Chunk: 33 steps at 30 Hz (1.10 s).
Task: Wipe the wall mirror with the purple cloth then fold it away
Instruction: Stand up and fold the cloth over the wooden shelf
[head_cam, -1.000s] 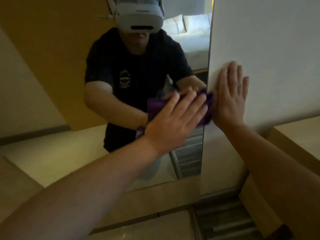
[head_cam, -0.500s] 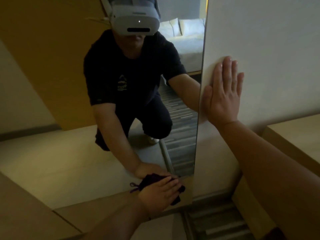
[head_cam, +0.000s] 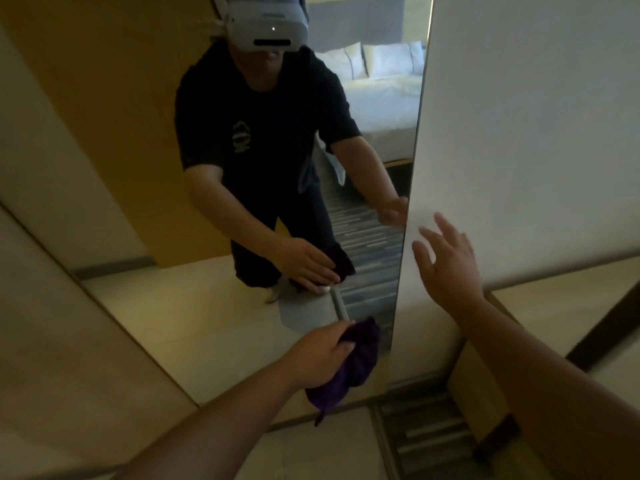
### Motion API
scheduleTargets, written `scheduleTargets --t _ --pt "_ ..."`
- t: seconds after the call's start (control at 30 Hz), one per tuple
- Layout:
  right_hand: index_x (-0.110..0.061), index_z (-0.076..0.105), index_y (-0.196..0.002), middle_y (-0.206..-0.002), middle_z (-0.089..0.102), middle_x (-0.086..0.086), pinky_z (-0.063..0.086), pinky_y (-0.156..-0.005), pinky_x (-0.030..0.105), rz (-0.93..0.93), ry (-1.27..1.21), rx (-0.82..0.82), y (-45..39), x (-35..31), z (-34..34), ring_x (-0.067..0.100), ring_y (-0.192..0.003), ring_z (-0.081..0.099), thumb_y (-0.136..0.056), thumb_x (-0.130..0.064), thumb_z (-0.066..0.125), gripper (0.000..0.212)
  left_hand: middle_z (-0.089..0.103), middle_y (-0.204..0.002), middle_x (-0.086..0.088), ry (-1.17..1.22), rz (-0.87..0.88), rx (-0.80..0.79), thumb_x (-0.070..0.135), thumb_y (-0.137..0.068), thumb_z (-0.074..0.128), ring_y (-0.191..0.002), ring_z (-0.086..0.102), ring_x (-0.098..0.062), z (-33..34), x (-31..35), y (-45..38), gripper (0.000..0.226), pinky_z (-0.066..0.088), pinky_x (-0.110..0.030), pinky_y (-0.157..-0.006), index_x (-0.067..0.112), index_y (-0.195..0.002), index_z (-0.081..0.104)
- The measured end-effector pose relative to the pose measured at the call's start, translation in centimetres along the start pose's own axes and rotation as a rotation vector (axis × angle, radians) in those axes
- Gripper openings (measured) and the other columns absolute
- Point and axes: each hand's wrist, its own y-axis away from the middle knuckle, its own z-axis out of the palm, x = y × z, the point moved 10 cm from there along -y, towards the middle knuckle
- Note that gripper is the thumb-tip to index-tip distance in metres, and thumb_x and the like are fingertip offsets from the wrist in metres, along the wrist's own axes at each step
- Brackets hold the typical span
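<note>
The tall wall mirror (head_cam: 145, 209) fills the left and middle of the head view and reflects a crouching person in dark clothes. My left hand (head_cam: 317, 356) grips the bunched purple cloth (head_cam: 356, 362) low down, near the mirror's bottom right corner; part of the cloth hangs below my fingers. Whether the cloth touches the glass, I cannot tell. My right hand (head_cam: 446, 265) is open with fingers spread, just off the white wall (head_cam: 536, 116) beside the mirror's right edge.
A light wooden ledge (head_cam: 561, 306) juts out from the wall at the right, under my right forearm. Striped carpet (head_cam: 426, 438) lies below the mirror's corner. A bed with white pillows shows in the reflection.
My left hand swept the cloth from mid-height down to the mirror's bottom edge, then lifted slightly and bunched it. My right hand has come off the wall and spread its fingers.
</note>
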Motion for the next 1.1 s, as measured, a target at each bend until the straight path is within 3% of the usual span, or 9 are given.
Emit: scheduleTargets --t 0.07,0.13,0.27,0.43,0.53,0.67,0.83,1.0,1.1 --pt "-0.017 0.061 -0.132 -0.153 0.042 0.005 0.033 -0.112 0.043 0.025 -0.091 -0.063 0.0 -3.0 -3.2 0.023 -0.140 0.040 -0.101 -0.043 0.043 0.044 0.041 -0.142 0.008 0.082 -0.008 -0.015 0.029 -0.106 0.044 -0.126 0.044 -0.008 -3.3 2.9 1.6 0.038 0.032 -0.018 -0.099 0.019 -0.142 0.045" --pt "-0.019 0.064 -0.129 -0.145 0.052 0.000 0.040 -0.102 0.033 0.045 -0.132 -0.159 0.0 -5.9 -6.4 0.017 -0.129 0.050 -0.100 -0.041 0.048 0.039 0.040 -0.130 0.007 0.122 -0.006 -0.024 0.026 -0.105 0.046 -0.117 0.047 -0.010 -6.4 6.3 3.1 0.029 0.034 -0.020 -0.100 0.016 -0.131 0.053" --pt "-0.023 0.063 -0.129 -0.131 0.061 -0.006 0.049 -0.096 0.028 0.071 -0.195 -0.396 0.8 -12.0 -13.1 0.007 -0.115 0.057 -0.097 -0.043 0.053 0.038 0.059 -0.115 0.005 0.184 0.001 -0.064 0.028 -0.103 0.049 -0.104 0.059 -0.011 -12.1 13.5 6.3 0.016 0.044 -0.027 -0.087 0.031 -0.118 0.055" --pt "-0.036 0.047 -0.141 -0.140 0.052 -0.012 0.041 -0.096 0.023 0.093 -0.050 -0.770 2.6 -18.3 -20.2 0.002 -0.117 0.048 -0.088 -0.053 0.066 0.059 0.064 -0.108 0.006 0.094 0.057 -0.194 0.034 -0.103 0.050 -0.094 0.060 -0.009 -16.7 22.4 10.1 0.019 0.043 -0.020 -0.073 0.030 -0.119 0.058" --pt "-0.034 0.042 -0.144 -0.141 0.049 -0.012 0.038 -0.095 0.021 0.035 0.058 -0.903 3.7 -21.5 -24.0 0.002 -0.115 0.046 -0.086 -0.049 0.071 0.066 0.064 -0.113 0.005 0.033 0.106 -0.242 0.040 -0.102 0.051 -0.097 0.059 -0.010 -18.2 26.4 11.6 0.027 0.043 -0.021 -0.074 0.026 -0.125 0.057" --pt "-0.031 0.052 -0.133 -0.130 0.057 -0.009 0.043 -0.095 0.024 0.046 0.162 -0.942 5.1 -23.0 -27.8 0.010 -0.114 0.054 -0.089 -0.037 0.071 0.048 0.062 -0.114 0.005 -0.064 0.173 -0.263 0.047 -0.099 0.053 -0.097 0.058 -0.011 -19.2 30.2 13.2 0.027 0.045 -0.025 -0.077 0.031 -0.121 0.053" --pt "-0.020 0.062 -0.121 -0.119 0.064 -0.002 0.045 -0.088 0.022 0.112 0.121 -0.953 7.6 -22.3 -31.0 0.013 -0.106 0.061 -0.095 -0.030 0.063 0.028 0.059 -0.106 0.006 -0.129 0.272 -0.343 0.047 -0.099 0.053 -0.093 0.056 -0.013 -18.1 34.3 15.8 0.027 0.043 -0.028 -0.075 0.027 -0.118 0.055" --pt "-0.017 0.065 -0.113 -0.106 0.066 0.001 0.046 -0.079 0.021 0.157 0.124 -0.956 9.7 -20.1 -33.5 0.014 -0.096 0.062 -0.097 -0.027 0.055 0.021 0.057 -0.122 0.005 -0.173 0.231 -0.527 0.055 -0.089 0.065 -0.102 0.055 -0.012 -15.9 36.2 18.0 0.052 0.049 -0.028 -0.081 0.030 -0.131 0.047" --pt "-0.016 0.065 -0.112 -0.103 0.066 0.001 0.049 -0.081 0.028 0.183 0.135 -0.944 10.3 -18.4 -34.8 0.016 -0.093 0.062 -0.096 -0.026 0.052 0.022 0.056 -0.112 0.006 -0.292 0.305 -0.520 0.046 -0.096 0.059 -0.090 0.050 -0.008 -15.1 37.8 18.0 0.035 0.039 -0.018 -0.066 0.025 -0.123 0.051"
